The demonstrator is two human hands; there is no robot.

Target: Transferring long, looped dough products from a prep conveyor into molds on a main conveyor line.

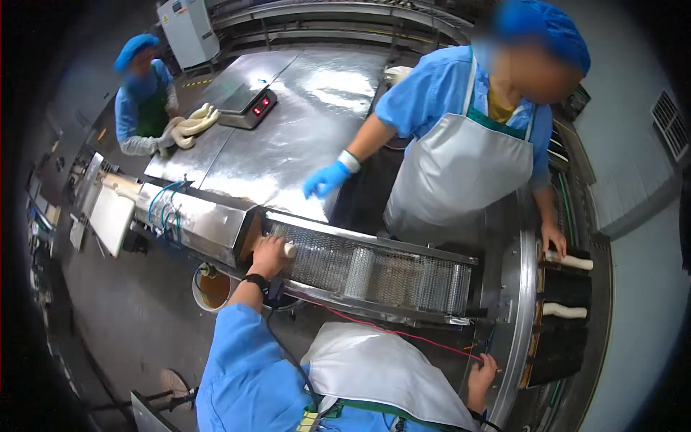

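Observation:
My left hand (268, 257) is closed around a short pale dough piece (289, 250), whose end shows past the fingers. It is over the left end of a metal mesh conveyor (389, 272), beside the mouth of a steel machine housing (223, 230). My right hand (481, 379) hangs low at the right, near the curved metal rail (527, 309), with loosely bent fingers apart and nothing visible in them. Beyond that rail, a long dough strip (565, 311) lies on a dark tray line (560, 353). Another dough strip (576, 262) is under a co-worker's bare hand (553, 241).
Across the conveyor stands a co-worker (461, 151), one blue-gloved hand (326, 180) over the steel table (288, 158). Another person (147, 101) handles long dough pieces (193, 125) by a scale (248, 110). A bucket (212, 288) stands below the machine; a red cord (389, 331) runs along the conveyor.

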